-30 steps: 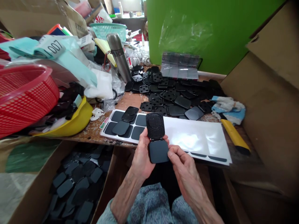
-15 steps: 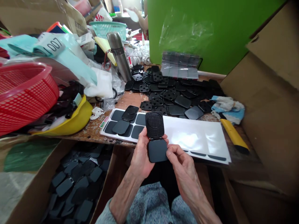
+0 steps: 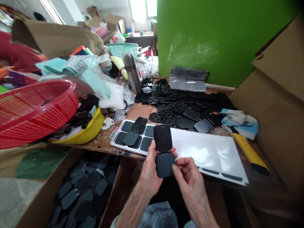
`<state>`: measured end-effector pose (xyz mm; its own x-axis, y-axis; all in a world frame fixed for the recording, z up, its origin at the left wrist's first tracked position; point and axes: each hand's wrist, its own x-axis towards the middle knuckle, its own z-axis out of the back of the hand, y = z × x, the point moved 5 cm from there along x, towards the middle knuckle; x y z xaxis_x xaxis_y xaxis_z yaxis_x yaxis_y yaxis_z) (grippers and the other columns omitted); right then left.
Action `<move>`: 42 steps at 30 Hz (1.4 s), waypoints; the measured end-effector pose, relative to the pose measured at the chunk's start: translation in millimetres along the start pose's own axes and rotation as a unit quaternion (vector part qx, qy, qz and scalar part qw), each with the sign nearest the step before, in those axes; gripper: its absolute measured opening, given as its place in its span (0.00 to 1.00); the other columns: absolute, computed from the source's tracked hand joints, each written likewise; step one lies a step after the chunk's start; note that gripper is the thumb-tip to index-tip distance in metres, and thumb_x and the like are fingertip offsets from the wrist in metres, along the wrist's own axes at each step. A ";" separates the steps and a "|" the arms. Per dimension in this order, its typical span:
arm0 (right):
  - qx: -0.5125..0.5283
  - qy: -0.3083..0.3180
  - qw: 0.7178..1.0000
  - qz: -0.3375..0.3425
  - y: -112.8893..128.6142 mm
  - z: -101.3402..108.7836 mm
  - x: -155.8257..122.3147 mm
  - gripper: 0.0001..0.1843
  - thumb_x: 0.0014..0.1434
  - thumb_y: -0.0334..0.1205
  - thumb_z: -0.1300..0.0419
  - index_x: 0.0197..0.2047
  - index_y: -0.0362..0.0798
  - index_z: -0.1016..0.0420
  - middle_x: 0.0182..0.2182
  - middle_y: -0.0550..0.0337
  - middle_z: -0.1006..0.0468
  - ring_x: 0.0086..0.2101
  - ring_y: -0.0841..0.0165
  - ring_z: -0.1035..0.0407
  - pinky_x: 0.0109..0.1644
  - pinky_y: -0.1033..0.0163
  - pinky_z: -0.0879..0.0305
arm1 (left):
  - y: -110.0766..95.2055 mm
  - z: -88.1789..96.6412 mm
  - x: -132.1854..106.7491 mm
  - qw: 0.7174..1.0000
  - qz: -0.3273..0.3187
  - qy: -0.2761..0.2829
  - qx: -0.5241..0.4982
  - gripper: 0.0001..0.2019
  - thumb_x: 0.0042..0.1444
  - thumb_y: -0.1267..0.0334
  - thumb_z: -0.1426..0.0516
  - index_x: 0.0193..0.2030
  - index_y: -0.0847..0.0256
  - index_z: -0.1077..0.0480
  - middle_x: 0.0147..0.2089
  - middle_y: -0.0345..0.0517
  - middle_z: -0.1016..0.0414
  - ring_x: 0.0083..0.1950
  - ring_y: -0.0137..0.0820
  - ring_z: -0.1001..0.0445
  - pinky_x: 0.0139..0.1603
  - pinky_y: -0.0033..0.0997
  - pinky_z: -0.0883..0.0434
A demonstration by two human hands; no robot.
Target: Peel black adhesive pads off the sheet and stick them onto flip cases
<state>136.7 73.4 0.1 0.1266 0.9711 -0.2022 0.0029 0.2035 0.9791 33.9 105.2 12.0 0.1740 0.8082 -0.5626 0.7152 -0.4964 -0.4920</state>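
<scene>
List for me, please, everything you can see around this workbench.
Hinged case: one, black, held in front of the sheet
Loose plates: many, black, piled on the table
Sheet: one, white, on the table
Red basket: one, red, left of the table
Teal basket: one, teal, far end
Flask: one, steel, behind the plates' left side
Cutter: one, yellow, right of the sheet
Box: one, brown, below the table, holding black plates
Left hand: one, holding the case
Right hand: one, at the case's lower flap

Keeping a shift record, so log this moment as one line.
left hand: holds hinged black case | right hand: touches its lower flap | nearby: white sheet
</scene>
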 end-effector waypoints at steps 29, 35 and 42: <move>-0.477 0.169 0.807 0.304 40.1 -101.1 84.2 0.12 0.54 0.28 0.48 0.40 0.48 0.29 0.36 0.53 0.34 0.39 0.62 0.41 0.45 0.56 0.43 | -166.8 44.4 39.5 0.507 -0.375 -0.156 0.760 0.14 0.50 0.58 0.46 0.41 0.57 0.28 0.41 0.48 0.33 0.45 0.40 0.38 0.49 0.42 0.42; -0.474 0.170 0.801 0.324 36.2 -106.5 89.8 0.11 0.52 0.27 0.49 0.38 0.48 0.31 0.37 0.53 0.33 0.41 0.60 0.41 0.46 0.54 0.45 | -130.9 28.0 40.5 0.358 -0.375 -0.031 0.854 0.15 0.53 0.63 0.48 0.48 0.50 0.30 0.53 0.47 0.37 0.51 0.44 0.42 0.47 0.46 0.41; -0.437 0.196 0.809 0.341 38.6 -104.9 104.0 0.07 0.48 0.29 0.46 0.31 0.48 0.36 0.33 0.61 0.33 0.38 0.66 0.40 0.46 0.60 0.45 | -127.3 32.7 44.3 0.349 -0.371 -0.035 0.860 0.15 0.54 0.64 0.48 0.48 0.49 0.31 0.54 0.49 0.36 0.50 0.45 0.41 0.46 0.49 0.41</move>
<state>45.9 195.3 14.4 -0.5212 0.8250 0.2184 -0.6597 -0.5518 0.5102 -71.5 193.9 28.0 0.3131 0.9364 0.1586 -0.9283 0.3370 -0.1568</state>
